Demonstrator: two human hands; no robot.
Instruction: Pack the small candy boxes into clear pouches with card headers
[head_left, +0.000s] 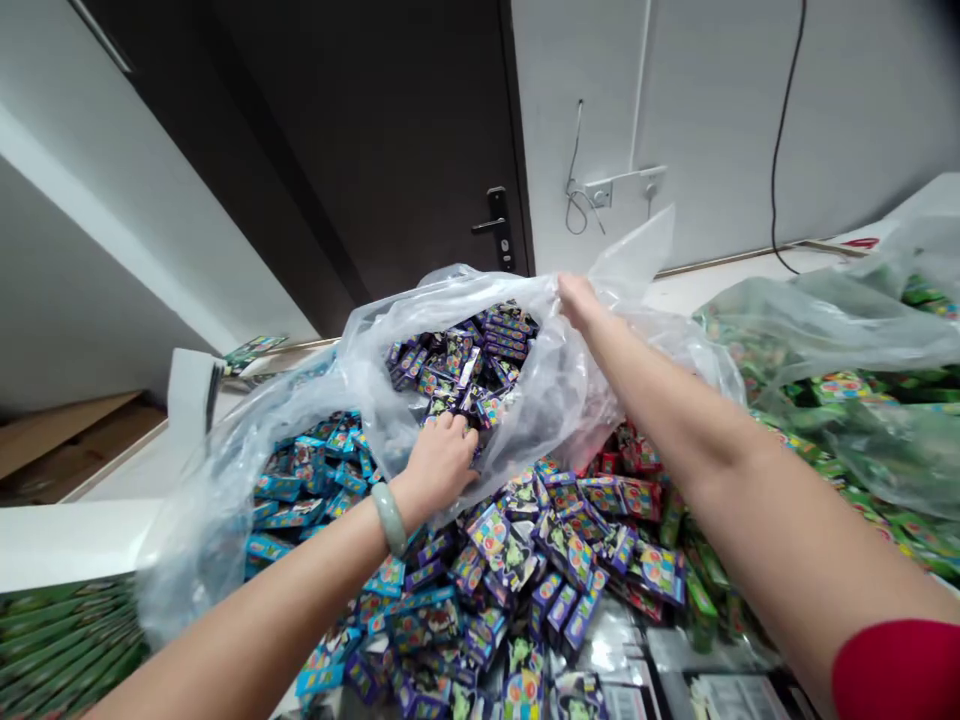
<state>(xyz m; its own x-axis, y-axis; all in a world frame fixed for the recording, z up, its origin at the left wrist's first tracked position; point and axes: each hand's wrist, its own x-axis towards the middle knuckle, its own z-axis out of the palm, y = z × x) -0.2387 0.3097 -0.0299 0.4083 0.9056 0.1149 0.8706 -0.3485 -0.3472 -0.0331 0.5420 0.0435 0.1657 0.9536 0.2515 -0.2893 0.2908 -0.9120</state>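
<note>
A clear plastic bag (555, 390) full of small purple boxes (465, 360) lies open toward me. My left hand (439, 462), with a pale green bangle on the wrist, reaches into the bag's mouth, its fingers curled down onto the purple boxes. My right hand (579, 300) is stretched out further back and pinches the bag's upper rim, holding it up. More purple boxes (525, 560) have spilled in a heap in front of the bag. Whether the left fingers hold a box is hidden.
Another clear bag of blue boxes (300, 480) lies at the left, red boxes (637, 470) beside the heap, bags of green packs (862, 400) at the right. Green packs (60, 630) are stacked at lower left. A dark door (390, 150) and white wall stand behind.
</note>
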